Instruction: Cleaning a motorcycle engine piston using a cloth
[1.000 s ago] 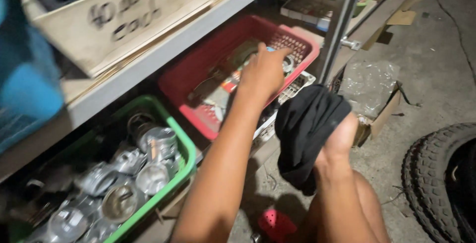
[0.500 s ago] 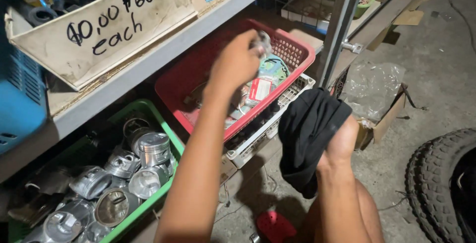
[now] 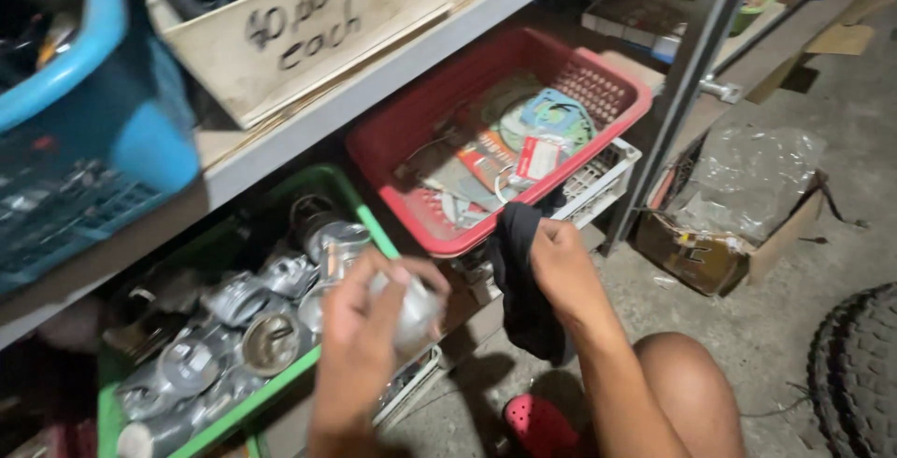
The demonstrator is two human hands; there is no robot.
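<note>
The left hand (image 3: 369, 327) is clenched around a small pale, shiny object (image 3: 416, 308), fingers wrapped over its top so that only a blurred, rounded part shows; what it is cannot be told. Just behind and to the left of that grip sits the green basket (image 3: 369, 224), full of grey metal cylinder-shaped parts (image 3: 234, 318) heaped together. The right hand (image 3: 561, 266) grasps a black cloth (image 3: 519, 280), which hangs down from the closed fingers toward a red shoe (image 3: 537, 425) on the concrete floor. Directly beyond this hand lies the red basket (image 3: 411, 126), holding flat gaskets and small packets (image 3: 528, 145), resting partly on a white crate (image 3: 603, 173). Above both hands runs a grey shelf (image 3: 374, 93) with a blue basket (image 3: 84, 140) and a hand-lettered board on it. Well to the right of the cloth stand a cardboard box (image 3: 729, 234) and a tyre (image 3: 860, 374).
</note>
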